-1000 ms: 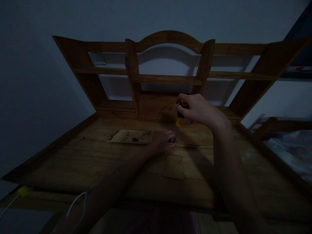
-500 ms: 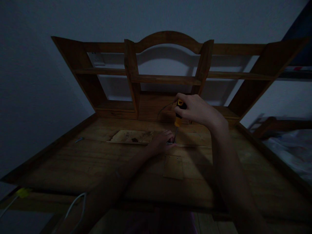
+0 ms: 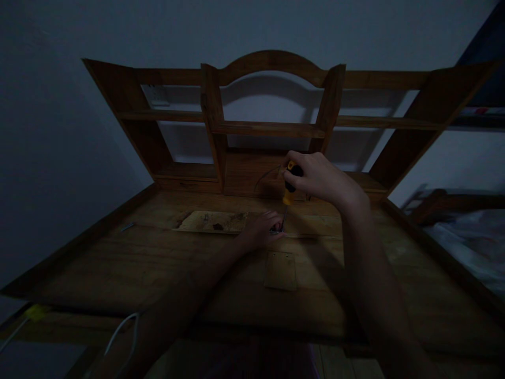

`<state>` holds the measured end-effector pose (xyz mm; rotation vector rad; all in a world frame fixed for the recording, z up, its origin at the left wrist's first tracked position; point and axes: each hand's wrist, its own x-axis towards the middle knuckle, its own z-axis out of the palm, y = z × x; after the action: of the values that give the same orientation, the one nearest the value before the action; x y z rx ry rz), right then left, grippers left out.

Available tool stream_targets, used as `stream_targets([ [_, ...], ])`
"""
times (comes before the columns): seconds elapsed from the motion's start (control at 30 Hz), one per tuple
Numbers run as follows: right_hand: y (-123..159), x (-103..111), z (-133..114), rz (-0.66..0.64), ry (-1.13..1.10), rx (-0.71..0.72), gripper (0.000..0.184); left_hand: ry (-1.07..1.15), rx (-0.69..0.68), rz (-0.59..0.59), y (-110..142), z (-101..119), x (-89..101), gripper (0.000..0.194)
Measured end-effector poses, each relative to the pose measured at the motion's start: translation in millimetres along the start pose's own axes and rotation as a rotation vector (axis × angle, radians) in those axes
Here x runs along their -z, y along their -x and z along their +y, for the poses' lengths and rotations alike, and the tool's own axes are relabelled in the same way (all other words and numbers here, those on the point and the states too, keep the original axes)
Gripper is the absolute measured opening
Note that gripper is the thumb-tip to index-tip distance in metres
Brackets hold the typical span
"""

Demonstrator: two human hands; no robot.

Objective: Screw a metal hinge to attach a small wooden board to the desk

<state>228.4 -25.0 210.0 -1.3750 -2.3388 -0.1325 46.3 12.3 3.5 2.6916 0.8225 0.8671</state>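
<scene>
My right hand (image 3: 315,176) is wrapped round the yellow and black handle of a screwdriver (image 3: 288,197). The screwdriver is nearly upright, its shaft pointing down at a small shiny metal piece (image 3: 277,229) on the desk top. Low on the wood, my left hand (image 3: 262,229) has its fingers curled against that metal piece, beside the shaft's tip. The fingers and the dim light hide most of the piece. Just nearer to me lies a small square wooden board (image 3: 280,270) with small holes along its far edge.
A long recess (image 3: 213,221) with a stained, rough surface runs left of my left hand. A small metal rod (image 3: 127,227) lies farther left. Behind stands a wooden shelf unit (image 3: 268,129). A white cable (image 3: 118,331) loops by my left forearm, near a yellow object (image 3: 37,312).
Both hands stay in nearly the same place. The screwdriver handle has shifted or turned very slightly in my right hand.
</scene>
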Motion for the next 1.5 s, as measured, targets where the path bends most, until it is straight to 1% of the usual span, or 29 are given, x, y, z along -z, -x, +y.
stream_targets([
  [0.2,1.3,1.8,-2.5,-0.006,0.029,-0.051,0.030,0.019,-0.028,0.024,0.8,-1.8,-2.2,0.028],
  [0.33,0.5,0.1,-1.8,-0.008,0.040,-0.049,0.035,0.017,-0.015,0.017,1.6,-2.3,-3.3,0.027],
  [0.47,1.1,1.8,-4.8,-0.020,0.062,-0.078,0.040,0.017,-0.010,0.012,1.6,-2.7,-3.2,0.027],
  [0.6,1.6,4.1,-6.1,-0.027,0.032,-0.050,0.036,0.034,-0.001,0.012,1.1,-0.9,-1.6,0.028],
  [0.8,1.0,0.4,0.5,-0.016,0.022,-0.017,0.027,0.028,0.011,0.000,0.1,1.0,0.1,0.029],
  [0.87,1.4,-0.5,1.3,0.001,0.054,-0.032,0.029,0.031,0.007,0.006,0.3,0.3,-0.4,0.028],
  [1.0,2.2,0.4,-2.6,-0.003,0.104,-0.087,0.043,0.034,-0.013,0.011,1.2,-1.5,-1.9,0.026],
  [1.07,1.8,1.1,-5.6,-0.016,0.074,-0.090,0.040,0.025,-0.015,0.015,1.4,-1.5,-2.1,0.027],
  [1.2,0.2,0.4,-7.1,-0.024,0.021,-0.050,0.032,0.014,-0.015,0.022,1.1,-0.4,-1.6,0.029],
  [1.3,0.0,-0.4,-4.6,-0.035,0.033,-0.030,0.028,0.011,-0.025,0.022,0.8,-0.7,-1.7,0.029],
  [1.5,1.1,0.9,-2.5,-0.025,0.133,-0.084,0.039,0.012,-0.012,0.014,1.2,-1.3,-1.4,0.028],
])
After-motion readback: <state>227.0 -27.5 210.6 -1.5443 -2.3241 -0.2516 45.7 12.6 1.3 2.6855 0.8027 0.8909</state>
